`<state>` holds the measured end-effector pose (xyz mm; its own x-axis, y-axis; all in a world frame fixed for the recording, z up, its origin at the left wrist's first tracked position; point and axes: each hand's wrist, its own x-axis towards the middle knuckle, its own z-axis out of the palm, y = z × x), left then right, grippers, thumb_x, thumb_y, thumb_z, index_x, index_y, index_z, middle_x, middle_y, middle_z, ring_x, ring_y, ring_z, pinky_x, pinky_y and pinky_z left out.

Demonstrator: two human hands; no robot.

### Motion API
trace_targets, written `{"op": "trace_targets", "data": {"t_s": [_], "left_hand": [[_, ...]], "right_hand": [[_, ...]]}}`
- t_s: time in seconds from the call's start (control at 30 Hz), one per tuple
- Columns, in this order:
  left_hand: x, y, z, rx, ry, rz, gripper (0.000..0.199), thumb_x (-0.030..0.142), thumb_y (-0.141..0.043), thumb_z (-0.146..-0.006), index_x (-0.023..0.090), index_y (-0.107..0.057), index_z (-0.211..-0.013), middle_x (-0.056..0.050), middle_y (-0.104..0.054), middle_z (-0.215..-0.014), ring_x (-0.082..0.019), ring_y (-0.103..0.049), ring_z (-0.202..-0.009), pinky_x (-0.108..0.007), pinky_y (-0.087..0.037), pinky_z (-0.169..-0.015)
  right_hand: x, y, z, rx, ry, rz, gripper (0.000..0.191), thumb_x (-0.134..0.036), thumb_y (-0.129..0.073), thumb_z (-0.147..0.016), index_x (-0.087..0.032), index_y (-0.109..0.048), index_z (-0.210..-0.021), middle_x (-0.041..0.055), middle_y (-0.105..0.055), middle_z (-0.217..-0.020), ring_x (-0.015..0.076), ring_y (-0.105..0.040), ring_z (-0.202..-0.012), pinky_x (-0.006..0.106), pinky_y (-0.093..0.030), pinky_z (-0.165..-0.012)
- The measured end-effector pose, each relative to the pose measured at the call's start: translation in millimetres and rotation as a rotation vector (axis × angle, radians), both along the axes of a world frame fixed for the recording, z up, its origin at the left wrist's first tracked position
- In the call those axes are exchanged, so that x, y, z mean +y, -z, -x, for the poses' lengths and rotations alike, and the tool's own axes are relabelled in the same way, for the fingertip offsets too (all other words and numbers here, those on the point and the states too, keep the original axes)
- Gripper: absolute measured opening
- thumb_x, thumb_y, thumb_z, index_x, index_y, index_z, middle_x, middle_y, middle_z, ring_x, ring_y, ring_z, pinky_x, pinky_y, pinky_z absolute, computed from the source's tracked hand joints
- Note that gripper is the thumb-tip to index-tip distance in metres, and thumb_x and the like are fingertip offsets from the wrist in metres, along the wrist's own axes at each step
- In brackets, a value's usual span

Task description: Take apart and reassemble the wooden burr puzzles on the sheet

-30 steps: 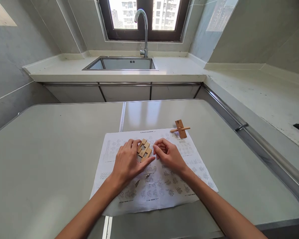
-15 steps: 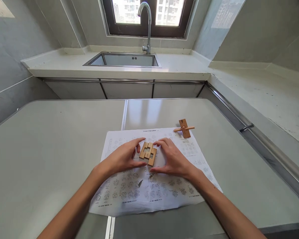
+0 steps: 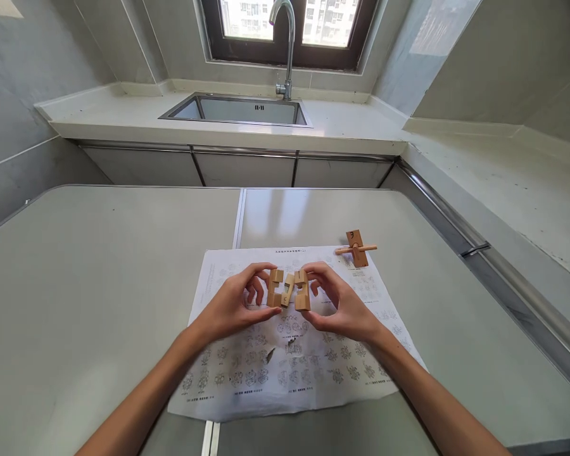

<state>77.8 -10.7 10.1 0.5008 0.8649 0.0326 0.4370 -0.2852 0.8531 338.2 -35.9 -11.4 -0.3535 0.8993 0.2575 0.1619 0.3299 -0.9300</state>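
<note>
My left hand (image 3: 237, 297) pinches a notched wooden puzzle piece (image 3: 272, 289) between thumb and fingers. A second notched wooden puzzle piece (image 3: 304, 291) is gripped the same way by my right hand (image 3: 339, 299). Between these two, a smaller marked wooden piece (image 3: 287, 291) sits tilted; whether it touches either one, I cannot tell. Beneath both hands lies a large printed sheet (image 3: 294, 380) covered in small line diagrams, with a couple of torn spots near its middle. My fingers partly cover the outer sides of the held pieces.
Near the sheet's far right corner rests a brown wooden plate with a rod across it (image 3: 356, 249). The pale table (image 3: 123, 253) has a seam down its middle. Beyond stand a counter with a sink (image 3: 247, 111) and a tap (image 3: 289, 57). A metal rail (image 3: 517, 285) runs along the right.
The wooden pieces, joined in one flat block before, now appear as separate parts. Both hands have closed on the outer pieces, one each. The view has shifted slightly.
</note>
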Motion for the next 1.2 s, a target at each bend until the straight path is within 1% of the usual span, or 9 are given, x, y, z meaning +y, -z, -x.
{"op": "trace_targets", "data": {"t_s": [0.13, 0.23, 0.3, 0.43, 0.6, 0.7, 0.8, 1.0, 1.2], "left_hand": [[-12, 7.6, -6, -0.138, -0.021, -0.006, 0.067, 0.036, -0.085, -0.083, 0.026, -0.050, -0.139, 0.001, -0.064, -0.093, -0.014, -0.059, -0.075, -0.029, -0.051, -0.074], [-18, 8.2, -10, -0.216, -0.028, 0.012, 0.064, 0.034, -0.083, -0.085, 0.025, -0.049, -0.139, -0.002, -0.067, -0.103, -0.012, -0.060, -0.073, -0.029, -0.052, -0.073], [-20, 7.5, -12, -0.238, -0.027, 0.015, 0.064, 0.033, -0.083, -0.085, 0.025, -0.049, -0.139, -0.003, -0.068, -0.107, -0.011, -0.060, -0.072, -0.029, -0.052, -0.072], [-23, 7.3, -14, -0.257, -0.026, 0.016, 0.064, 0.031, -0.084, -0.085, 0.027, -0.049, -0.139, -0.003, -0.068, -0.108, -0.011, -0.061, -0.072, -0.028, -0.053, -0.071], [-25, 9.4, -15, -0.279, -0.030, 0.023, 0.065, 0.029, -0.084, -0.085, 0.028, -0.050, -0.139, -0.002, -0.069, -0.109, -0.011, -0.062, -0.072, -0.029, -0.054, -0.071], [-24, 10.3, -14, -0.236, -0.080, -0.025, 0.066, 0.032, -0.085, -0.084, 0.027, -0.050, -0.140, -0.002, -0.070, -0.105, -0.013, -0.063, -0.075, -0.030, -0.054, -0.073], [-20, 10.7, -11, -0.130, -0.180, -0.153, 0.062, 0.033, -0.086, -0.083, 0.025, -0.053, -0.135, -0.002, -0.069, -0.103, -0.017, -0.064, -0.083, -0.034, -0.055, -0.082], [-10, 14.6, -3, 0.108, -0.270, -0.361, 0.053, 0.034, -0.083, -0.084, 0.023, -0.057, -0.128, -0.010, -0.062, -0.127, -0.029, -0.057, -0.119, -0.046, -0.050, -0.103], [-8, 23.5, 1, 0.235, -0.283, -0.417, 0.052, 0.040, -0.083, -0.083, 0.022, -0.060, -0.127, -0.014, -0.054, -0.139, -0.036, -0.047, -0.131, -0.056, -0.045, -0.110]], "right_hand": [[-2, 3.0, 0, 0.115, -0.065, 0.123, 0.070, -0.014, -0.076, -0.078, -0.032, -0.050, -0.140, 0.0056, -0.060, -0.124, 0.0228, -0.060, -0.105, 0.036, -0.050, -0.088], [-3, 5.2, -1, 0.185, -0.082, 0.184, 0.070, -0.017, -0.080, -0.080, -0.034, -0.051, -0.142, 0.0069, -0.057, -0.135, 0.0244, -0.060, -0.113, 0.038, -0.050, -0.095], [-3, 6.1, 0, 0.233, -0.100, 0.221, 0.069, -0.018, -0.082, -0.081, -0.034, -0.052, -0.141, 0.0069, -0.058, -0.135, 0.0253, -0.061, -0.115, 0.041, -0.050, -0.099], [-4, 6.1, 1, 0.301, -0.166, 0.325, 0.066, -0.023, -0.084, -0.083, -0.034, -0.052, -0.140, 0.0065, -0.067, -0.120, 0.0263, -0.064, -0.111, 0.046, -0.050, -0.104], [-5, 5.5, 3, 0.369, -0.225, 0.364, 0.065, -0.028, -0.088, -0.081, -0.035, -0.056, -0.137, 0.0084, -0.065, -0.129, 0.0286, -0.065, -0.116, 0.048, -0.051, -0.104], [-5, 6.5, 4, 0.351, -0.164, 0.335, 0.065, -0.028, -0.089, -0.080, -0.034, -0.057, -0.137, 0.0088, -0.063, -0.133, 0.0293, -0.063, -0.119, 0.048, -0.049, -0.106], [-5, 7.8, 4, 0.312, -0.078, 0.314, 0.064, -0.028, -0.087, -0.081, -0.033, -0.056, -0.136, 0.0086, -0.064, -0.131, 0.0290, -0.062, -0.122, 0.047, -0.049, -0.107], [-3, 9.7, 5, 0.263, -0.019, 0.244, 0.061, -0.022, -0.085, -0.082, -0.034, -0.054, -0.134, 0.0076, -0.065, -0.132, 0.0281, -0.061, -0.128, 0.044, -0.052, -0.104], [-4, 8.1, 7, 0.199, -0.028, 0.165, 0.061, -0.028, -0.084, -0.084, -0.033, -0.052, -0.135, 0.0109, -0.065, -0.139, 0.0310, -0.061, -0.132, 0.049, -0.051, -0.107]]}}
